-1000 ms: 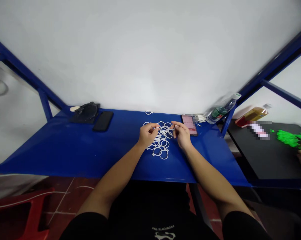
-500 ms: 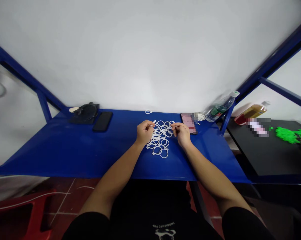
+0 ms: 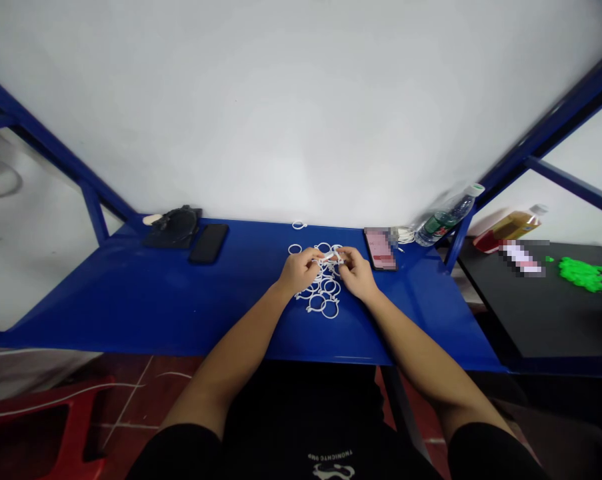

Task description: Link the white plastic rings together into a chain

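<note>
Between my two hands is a white plastic ring (image 3: 330, 256) with a small lug, held above the blue tabletop. My left hand (image 3: 299, 272) pinches it from the left with closed fingers. From the other side, my right hand (image 3: 358, 275) grips it between thumb and fingers. Below them spreads a loose pile of similar white rings (image 3: 329, 308), partly hidden by the hands. One separate ring (image 3: 295, 249) lies just beyond my left hand, and another ring (image 3: 299, 225) rests by the wall.
A black phone (image 3: 209, 243) and a dark plastic bag (image 3: 173, 227) lie on the left of the blue table (image 3: 131, 300). To the right are a lit phone (image 3: 381, 249), a white cable (image 3: 405, 235) and a leaning bottle (image 3: 445, 219). Blue frame bars flank both sides.
My hands have come closer together, and both now meet at a ring over the pile. A lone ring now shows beyond my left hand, where the hand was before.
</note>
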A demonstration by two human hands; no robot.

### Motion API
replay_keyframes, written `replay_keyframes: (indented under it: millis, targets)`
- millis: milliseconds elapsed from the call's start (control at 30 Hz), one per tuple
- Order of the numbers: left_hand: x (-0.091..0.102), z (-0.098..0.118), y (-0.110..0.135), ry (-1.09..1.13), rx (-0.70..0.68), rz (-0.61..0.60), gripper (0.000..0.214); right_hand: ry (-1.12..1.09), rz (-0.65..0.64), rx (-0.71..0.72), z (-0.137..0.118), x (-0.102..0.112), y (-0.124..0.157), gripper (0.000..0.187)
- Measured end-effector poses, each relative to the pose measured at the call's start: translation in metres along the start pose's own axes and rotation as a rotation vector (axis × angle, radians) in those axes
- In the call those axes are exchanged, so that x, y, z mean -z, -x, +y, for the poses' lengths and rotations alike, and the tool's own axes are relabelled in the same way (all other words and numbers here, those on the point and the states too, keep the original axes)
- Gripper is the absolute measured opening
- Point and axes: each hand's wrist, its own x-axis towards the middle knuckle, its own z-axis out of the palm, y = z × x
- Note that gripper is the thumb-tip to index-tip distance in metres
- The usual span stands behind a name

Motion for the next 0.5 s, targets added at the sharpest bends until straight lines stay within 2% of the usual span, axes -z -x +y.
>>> replay_keyframes:
  millis: [133, 300, 400, 500]
  targets:
    - [0.002, 0.001, -0.002, -0.089, -0.064, -0.065, 0.026, 0.212, -0.051, 0.097, -0.002, 0.002, -0.002, 0.033]
    - [0.013, -0.006, -0.009, -0.143, 0.037, -0.055, 0.023, 0.188, -0.059, 0.195, 0.000, 0.004, -0.005, 0.023]
    - [0.019, -0.014, -0.012, -0.149, 0.090, -0.075, 0.026, 0.153, 0.003, 0.194, -0.003, 0.004, -0.010, 0.020]
    - [0.024, -0.018, -0.015, -0.166, 0.105, -0.151, 0.029, 0.168, 0.091, 0.247, -0.012, 0.001, -0.033, 0.019]
